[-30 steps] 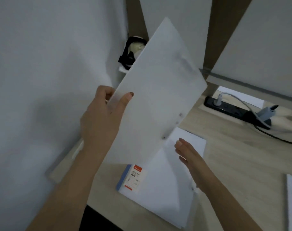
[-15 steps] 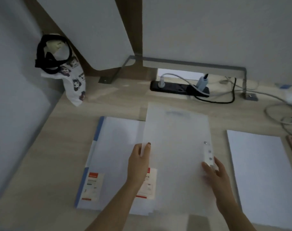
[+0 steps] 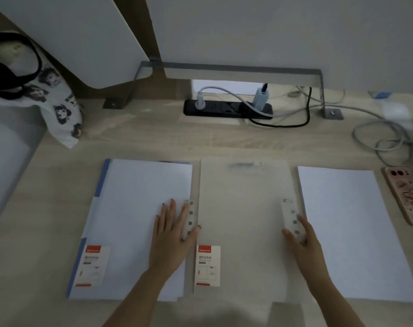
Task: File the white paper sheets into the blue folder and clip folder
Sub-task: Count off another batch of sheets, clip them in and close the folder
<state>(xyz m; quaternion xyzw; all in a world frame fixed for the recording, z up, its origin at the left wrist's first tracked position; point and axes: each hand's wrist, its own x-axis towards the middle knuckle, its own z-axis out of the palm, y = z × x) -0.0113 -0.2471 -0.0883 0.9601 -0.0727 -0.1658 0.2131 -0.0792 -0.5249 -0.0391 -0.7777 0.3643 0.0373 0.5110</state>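
On desk, left hand (image 3: 171, 234) flat on blue folder (image 3: 130, 223), right hand (image 3: 302, 241) on clip folder (image 3: 243, 223)

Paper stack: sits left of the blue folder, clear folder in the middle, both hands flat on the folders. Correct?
Not quite. The head view shows the white paper stack on the right, beside the clear folder, not left of the blue folder. The rest holds: the clear folder lies in the middle, the left hand lies flat on the blue folder and the right hand on the clear one.
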